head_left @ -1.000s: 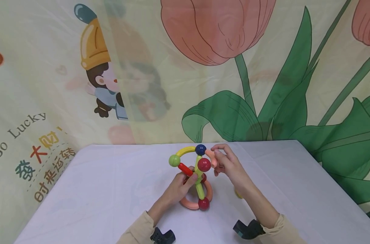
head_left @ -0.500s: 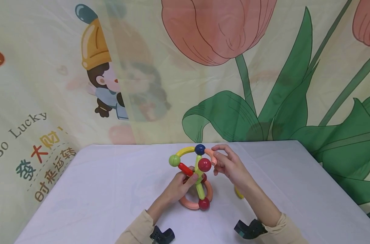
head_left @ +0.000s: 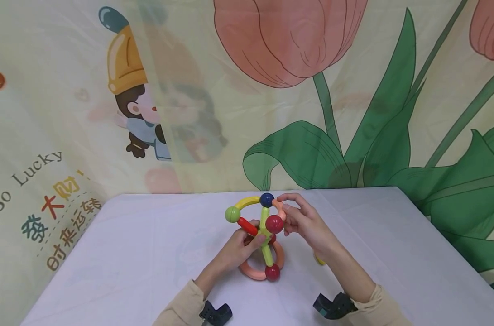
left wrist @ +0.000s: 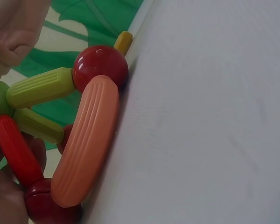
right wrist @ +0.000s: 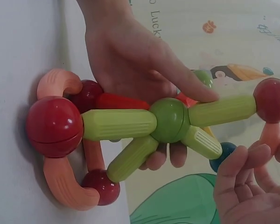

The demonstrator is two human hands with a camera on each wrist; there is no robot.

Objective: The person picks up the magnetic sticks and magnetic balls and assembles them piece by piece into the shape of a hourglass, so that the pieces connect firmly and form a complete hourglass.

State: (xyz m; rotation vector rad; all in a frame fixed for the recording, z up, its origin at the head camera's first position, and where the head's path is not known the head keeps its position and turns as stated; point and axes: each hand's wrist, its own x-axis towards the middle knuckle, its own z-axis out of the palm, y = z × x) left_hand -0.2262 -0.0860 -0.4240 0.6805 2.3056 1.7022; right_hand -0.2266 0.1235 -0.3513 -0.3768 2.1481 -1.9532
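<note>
A toy of magnetic balls and rods stands on a base ring of pink curved rods (right wrist: pixel 67 184) and red balls. My left hand (head_left: pixel 232 249) holds its middle, the thumb over a light-green rod (right wrist: pixel 224 110) beside the central green ball (right wrist: pixel 170 120). My right hand (head_left: pixel 305 222) pinches a pink curved rod (head_left: pixel 280 207) on the upper right side. One end of that rod is at the blue ball (head_left: pixel 267 199), the other at a red ball (head_left: pixel 274 224). A yellow curved rod (head_left: pixel 248 200) links the blue ball to a green ball (head_left: pixel 232 214) at upper left.
A loose yellow piece (head_left: pixel 318 259) lies on the white tabletop (head_left: pixel 149 253), partly hidden behind the right forearm. Behind the table's far edge hangs a printed cloth (head_left: pixel 198 90) with tulips and a cartoon figure.
My right hand has shifted slightly left, swinging the pink curved rod's lower end inward to the upper red ball. That ball sits slightly lower and farther right. My left hand stays in place.
</note>
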